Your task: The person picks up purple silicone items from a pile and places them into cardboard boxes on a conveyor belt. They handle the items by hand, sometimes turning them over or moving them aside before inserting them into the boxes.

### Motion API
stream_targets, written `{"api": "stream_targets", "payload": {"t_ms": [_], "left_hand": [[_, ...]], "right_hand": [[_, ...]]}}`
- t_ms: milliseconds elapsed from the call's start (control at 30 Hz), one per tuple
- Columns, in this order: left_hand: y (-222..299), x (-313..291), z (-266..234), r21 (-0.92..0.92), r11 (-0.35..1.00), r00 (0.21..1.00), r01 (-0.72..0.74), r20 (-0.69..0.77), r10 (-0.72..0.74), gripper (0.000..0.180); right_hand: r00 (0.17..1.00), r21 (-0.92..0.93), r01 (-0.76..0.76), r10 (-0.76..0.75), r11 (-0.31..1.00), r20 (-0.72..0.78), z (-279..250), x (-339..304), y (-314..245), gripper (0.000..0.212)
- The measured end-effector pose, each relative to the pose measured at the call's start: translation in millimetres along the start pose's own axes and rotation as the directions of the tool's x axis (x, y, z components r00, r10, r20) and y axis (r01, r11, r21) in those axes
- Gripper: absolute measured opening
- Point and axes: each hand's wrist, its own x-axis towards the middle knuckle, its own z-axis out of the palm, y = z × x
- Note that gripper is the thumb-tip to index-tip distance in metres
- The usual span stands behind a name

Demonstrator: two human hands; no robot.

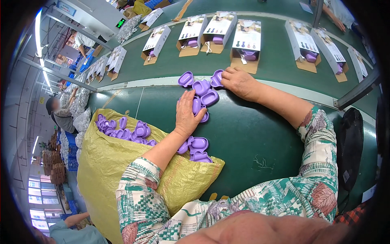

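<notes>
A green-and-white patterned shirt (260,199) is nearest, then a yellow sack (101,175) with purple pieces (142,129) at its mouth. On the green table (252,134), the left hand (187,114), grip spread, rests against a purple cluster (209,97). The right hand (240,84) touches another purple piece (215,78); whether its grip pinches, I cannot tell. Beyond, open white boxes (248,36) lie lined up.

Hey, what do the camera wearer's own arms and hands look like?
The left hand and right hand are ungloved, forearms bare. The left sleeve and right sleeve are loose, off-white with green patterns and reddish-brown leaf prints.
</notes>
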Motion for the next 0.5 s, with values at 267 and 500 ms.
{"api": "stream_targets", "payload": {"t_ms": [267, 500], "left_hand": [[-5, -3, -4, 0.021, 0.999, 1.000, 0.027, -0.008, -0.027, 0.073], [2, 3, 8, -0.036, 0.999, 0.999, -0.001, -0.052, -0.001, 0.071]], "right_hand": [[0.957, -0.287, -0.282, 0.247, 0.915, -0.154, 21, 56, 62, 0.010], [0.816, -0.416, -0.577, 0.521, 0.703, -0.252, 21, 52, 119, 0.017]]}}
